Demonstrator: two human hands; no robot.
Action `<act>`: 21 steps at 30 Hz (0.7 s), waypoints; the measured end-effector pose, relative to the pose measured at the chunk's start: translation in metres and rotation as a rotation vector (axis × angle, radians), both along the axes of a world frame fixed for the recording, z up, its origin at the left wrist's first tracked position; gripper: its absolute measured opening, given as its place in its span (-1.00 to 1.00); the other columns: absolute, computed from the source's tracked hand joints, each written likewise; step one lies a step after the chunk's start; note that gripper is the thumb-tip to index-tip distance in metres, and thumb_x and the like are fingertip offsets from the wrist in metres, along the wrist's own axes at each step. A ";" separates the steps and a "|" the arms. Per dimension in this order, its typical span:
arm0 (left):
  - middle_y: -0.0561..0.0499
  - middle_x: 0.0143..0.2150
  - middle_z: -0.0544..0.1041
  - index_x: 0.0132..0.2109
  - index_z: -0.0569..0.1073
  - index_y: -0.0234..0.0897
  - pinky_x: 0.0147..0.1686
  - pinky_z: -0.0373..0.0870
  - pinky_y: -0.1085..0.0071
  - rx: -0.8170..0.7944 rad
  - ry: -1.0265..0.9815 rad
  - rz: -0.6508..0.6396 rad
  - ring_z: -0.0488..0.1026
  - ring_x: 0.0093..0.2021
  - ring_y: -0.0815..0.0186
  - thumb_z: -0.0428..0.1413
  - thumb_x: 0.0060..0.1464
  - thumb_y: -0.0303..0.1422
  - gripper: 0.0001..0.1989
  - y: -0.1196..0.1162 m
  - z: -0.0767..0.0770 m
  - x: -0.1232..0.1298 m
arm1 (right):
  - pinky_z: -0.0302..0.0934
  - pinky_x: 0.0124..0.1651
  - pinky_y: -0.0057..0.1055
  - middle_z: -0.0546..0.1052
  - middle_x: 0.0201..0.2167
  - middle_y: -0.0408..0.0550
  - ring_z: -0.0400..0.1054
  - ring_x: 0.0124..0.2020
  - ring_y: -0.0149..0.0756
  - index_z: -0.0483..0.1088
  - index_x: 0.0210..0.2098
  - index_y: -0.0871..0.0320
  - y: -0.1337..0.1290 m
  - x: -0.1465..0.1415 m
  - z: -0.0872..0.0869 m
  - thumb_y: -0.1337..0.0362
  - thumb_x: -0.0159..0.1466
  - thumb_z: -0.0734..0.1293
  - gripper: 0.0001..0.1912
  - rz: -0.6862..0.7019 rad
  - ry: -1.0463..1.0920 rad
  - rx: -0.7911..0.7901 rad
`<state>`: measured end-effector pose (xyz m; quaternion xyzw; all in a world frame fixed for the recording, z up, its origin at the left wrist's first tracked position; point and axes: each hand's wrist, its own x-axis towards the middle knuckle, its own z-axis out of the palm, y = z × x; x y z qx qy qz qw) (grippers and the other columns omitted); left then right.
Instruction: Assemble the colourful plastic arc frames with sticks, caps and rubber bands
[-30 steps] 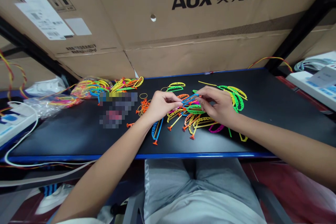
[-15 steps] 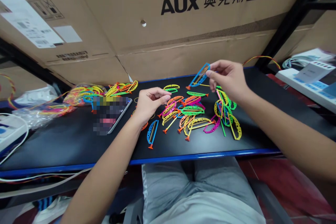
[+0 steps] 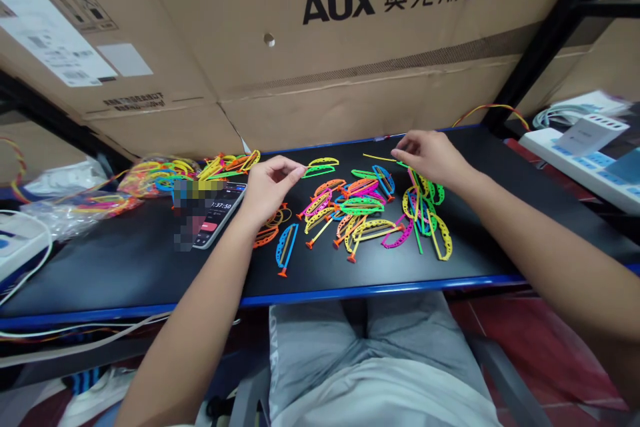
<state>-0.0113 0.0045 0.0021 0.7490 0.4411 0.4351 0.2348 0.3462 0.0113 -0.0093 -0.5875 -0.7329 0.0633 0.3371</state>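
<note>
On the black table [image 3: 130, 273], before a cardboard box [image 3: 225, 27], a central heap of toy bows [image 3: 362, 205] lies between the person's two hands. The left hand [image 3: 273, 190] is raised with thumb and forefinger nearly meeting, just beside a yellow bow [image 3: 324, 161] and a green bow [image 3: 320, 170] at the rear; whether anything is pinched there cannot be told. The right hand [image 3: 429, 153] has its fingers curled and pointing down at the near end of a thin yellow stick [image 3: 376, 157]; its grip is likewise not clear.

Progress, judged from how the pieces lie: many bows in the central heap appear complete, each with a straight stick and an orange suction tip. The tangled heap [image 3: 430, 213] below the right hand shows no certain orange tips and seems to be the portion left. Loose rubber bands [image 3: 284, 215] near the left wrist are apparently unused.

Appearance: the bows are flat, curved frames pierced with holes, in yellow, green, orange, pink and blue. One blue bow [image 3: 389, 178] lies at the rear right edge of the central heap; another, a front blue bow [image 3: 281, 250], lies apart at the front left, its orange tip toward the table's edge.
</note>
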 end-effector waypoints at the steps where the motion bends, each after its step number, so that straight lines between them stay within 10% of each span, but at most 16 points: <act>1: -0.10 -0.20 0.64 -0.23 0.67 -0.25 -0.23 0.50 0.34 0.053 0.116 0.009 0.54 -0.21 0.23 0.27 0.21 -0.16 -0.76 0.002 0.001 -0.005 | 0.27 -0.31 -0.20 0.62 -0.44 0.00 0.47 -0.42 -0.16 0.51 -0.33 0.11 0.000 0.002 0.001 0.18 0.32 0.45 -0.85 -0.038 -0.029 0.012; 12: -0.24 0.38 0.46 0.33 0.43 -0.22 0.43 0.16 -0.14 -0.015 0.676 -0.135 0.28 0.45 -0.06 0.04 0.39 -0.08 -0.49 0.011 -0.016 -0.014 | 0.31 -0.10 -0.07 0.59 -0.33 0.15 0.45 -0.20 0.04 0.44 -0.42 0.10 0.010 0.017 -0.008 0.23 0.34 0.37 -0.80 -0.054 -0.224 0.022; 21: -0.17 0.20 0.56 0.19 0.50 -0.23 0.23 0.44 0.07 0.023 0.568 -0.165 0.56 0.16 0.10 -0.02 0.41 -0.33 -0.67 0.007 -0.011 -0.017 | 0.31 -0.11 -0.06 0.58 -0.33 0.13 0.41 -0.20 0.02 0.42 -0.42 0.06 0.009 0.008 -0.012 0.15 0.37 0.35 -0.75 -0.025 -0.161 0.147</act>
